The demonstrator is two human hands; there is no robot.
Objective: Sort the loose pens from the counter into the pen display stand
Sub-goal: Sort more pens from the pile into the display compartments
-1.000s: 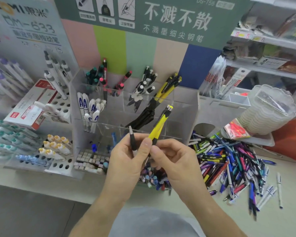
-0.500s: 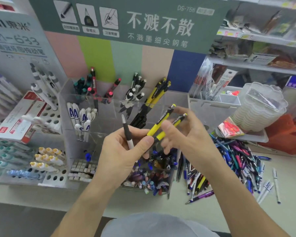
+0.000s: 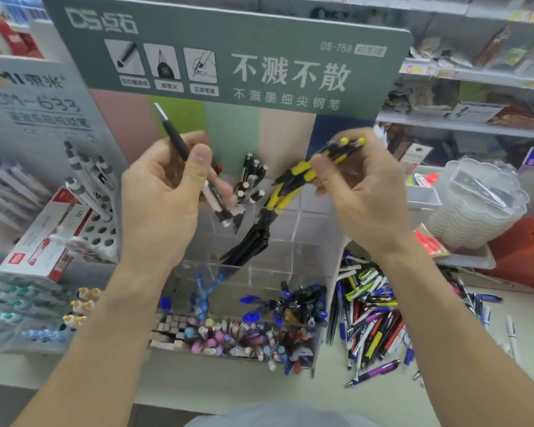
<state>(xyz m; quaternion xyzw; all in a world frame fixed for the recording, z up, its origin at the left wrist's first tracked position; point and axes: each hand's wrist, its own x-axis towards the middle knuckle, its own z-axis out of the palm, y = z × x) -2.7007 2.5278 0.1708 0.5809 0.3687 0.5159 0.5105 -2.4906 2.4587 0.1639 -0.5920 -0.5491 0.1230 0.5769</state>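
A: Which step was in hand?

B: Placing, it was judged. Two yellow-and-black pens point(image 3: 336, 154) were pinched together by the right hand point(image 3: 364, 192), held just above the back compartment of the clear pen display stand point(image 3: 293, 260) where matching yellow pens point(image 3: 278, 200) were already stood. A black-gripped white pen point(image 3: 179, 146) was gripped in the left hand point(image 3: 164, 195), its tip pointed up and to the left.

A: And the loose pens?

B: A heap of loose pens point(image 3: 373, 322) was seen on the surface point(image 3: 336, 392), just right of the stand, not yet sorted.

A: What was called for next?

B: By judgement, the yellow pair had to be tipped end-down and lowered into the compartment with its like. The black-gripped pen then had to be matched to the black-and-white pens point(image 3: 250, 183) stood in the neighbouring compartment.

A: How were the hands posed?

B: Both were raised over the stand, backs towards the camera, forearms angled in from the lower corners. The right fingers were curled round the yellow pair, with the thumb pressed against the barrels. The left thumb and fingers were closed round the single pen.
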